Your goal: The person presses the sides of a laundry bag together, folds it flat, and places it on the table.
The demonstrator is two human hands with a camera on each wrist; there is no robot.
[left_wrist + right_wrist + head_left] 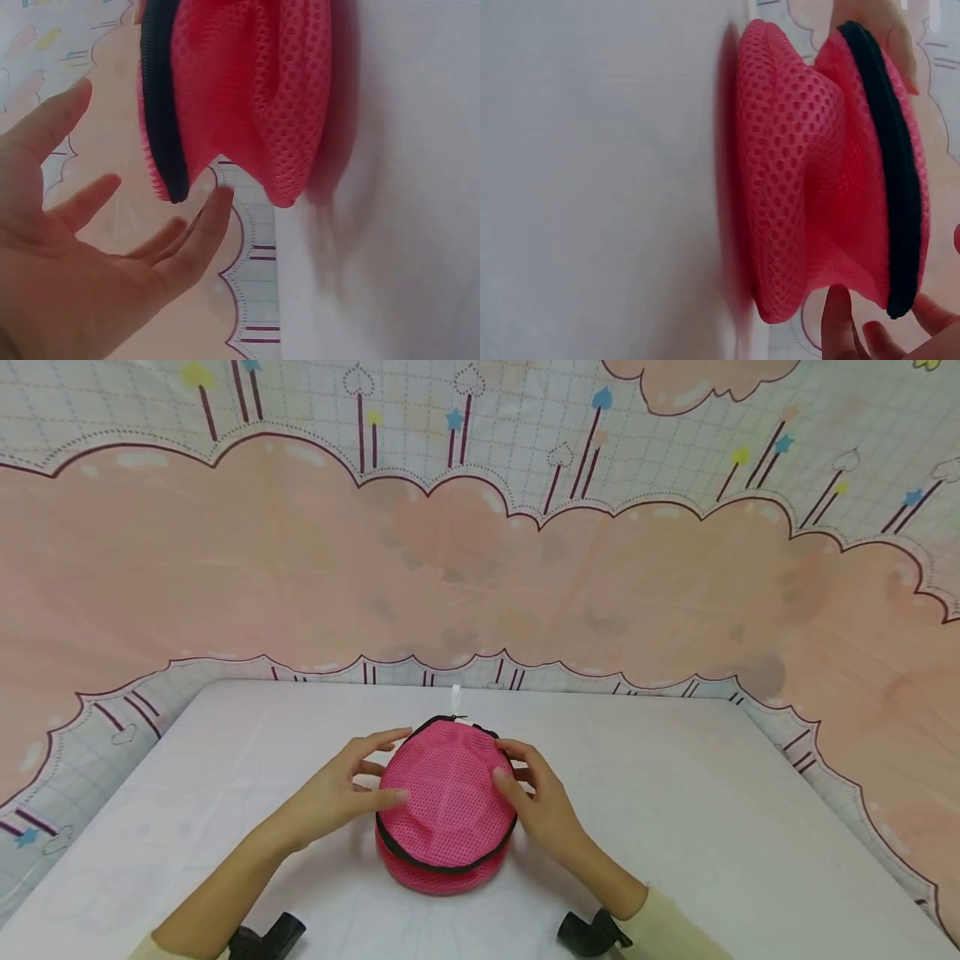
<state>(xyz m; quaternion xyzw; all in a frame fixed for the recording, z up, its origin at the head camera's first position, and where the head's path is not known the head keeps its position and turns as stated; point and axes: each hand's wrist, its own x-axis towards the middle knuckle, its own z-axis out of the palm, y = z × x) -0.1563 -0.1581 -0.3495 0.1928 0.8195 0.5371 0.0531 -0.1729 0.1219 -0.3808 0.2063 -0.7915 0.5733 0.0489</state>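
A round pink mesh bag [450,793] with a black zipper edge stands on the white table in the head view, its side folded inward. My left hand [341,789] is at its left side, fingers spread and the thumb overlapping the top. In the left wrist view the left hand [112,255] stays beside the bag [300,97], one fingertip near the fold. On the other side my right hand [543,797] has fingertips at the rim. The right wrist view shows the right hand's fingers [840,322] against the fold and zipper edge of the bag [780,172], thumb apart from the top.
The white table [720,810] extends to both sides and behind the bag. A small white tag [456,697] sticks up behind it. A patterned cloth [420,568] covers the background. Black wrist mounts [268,937] sit by both forearms.
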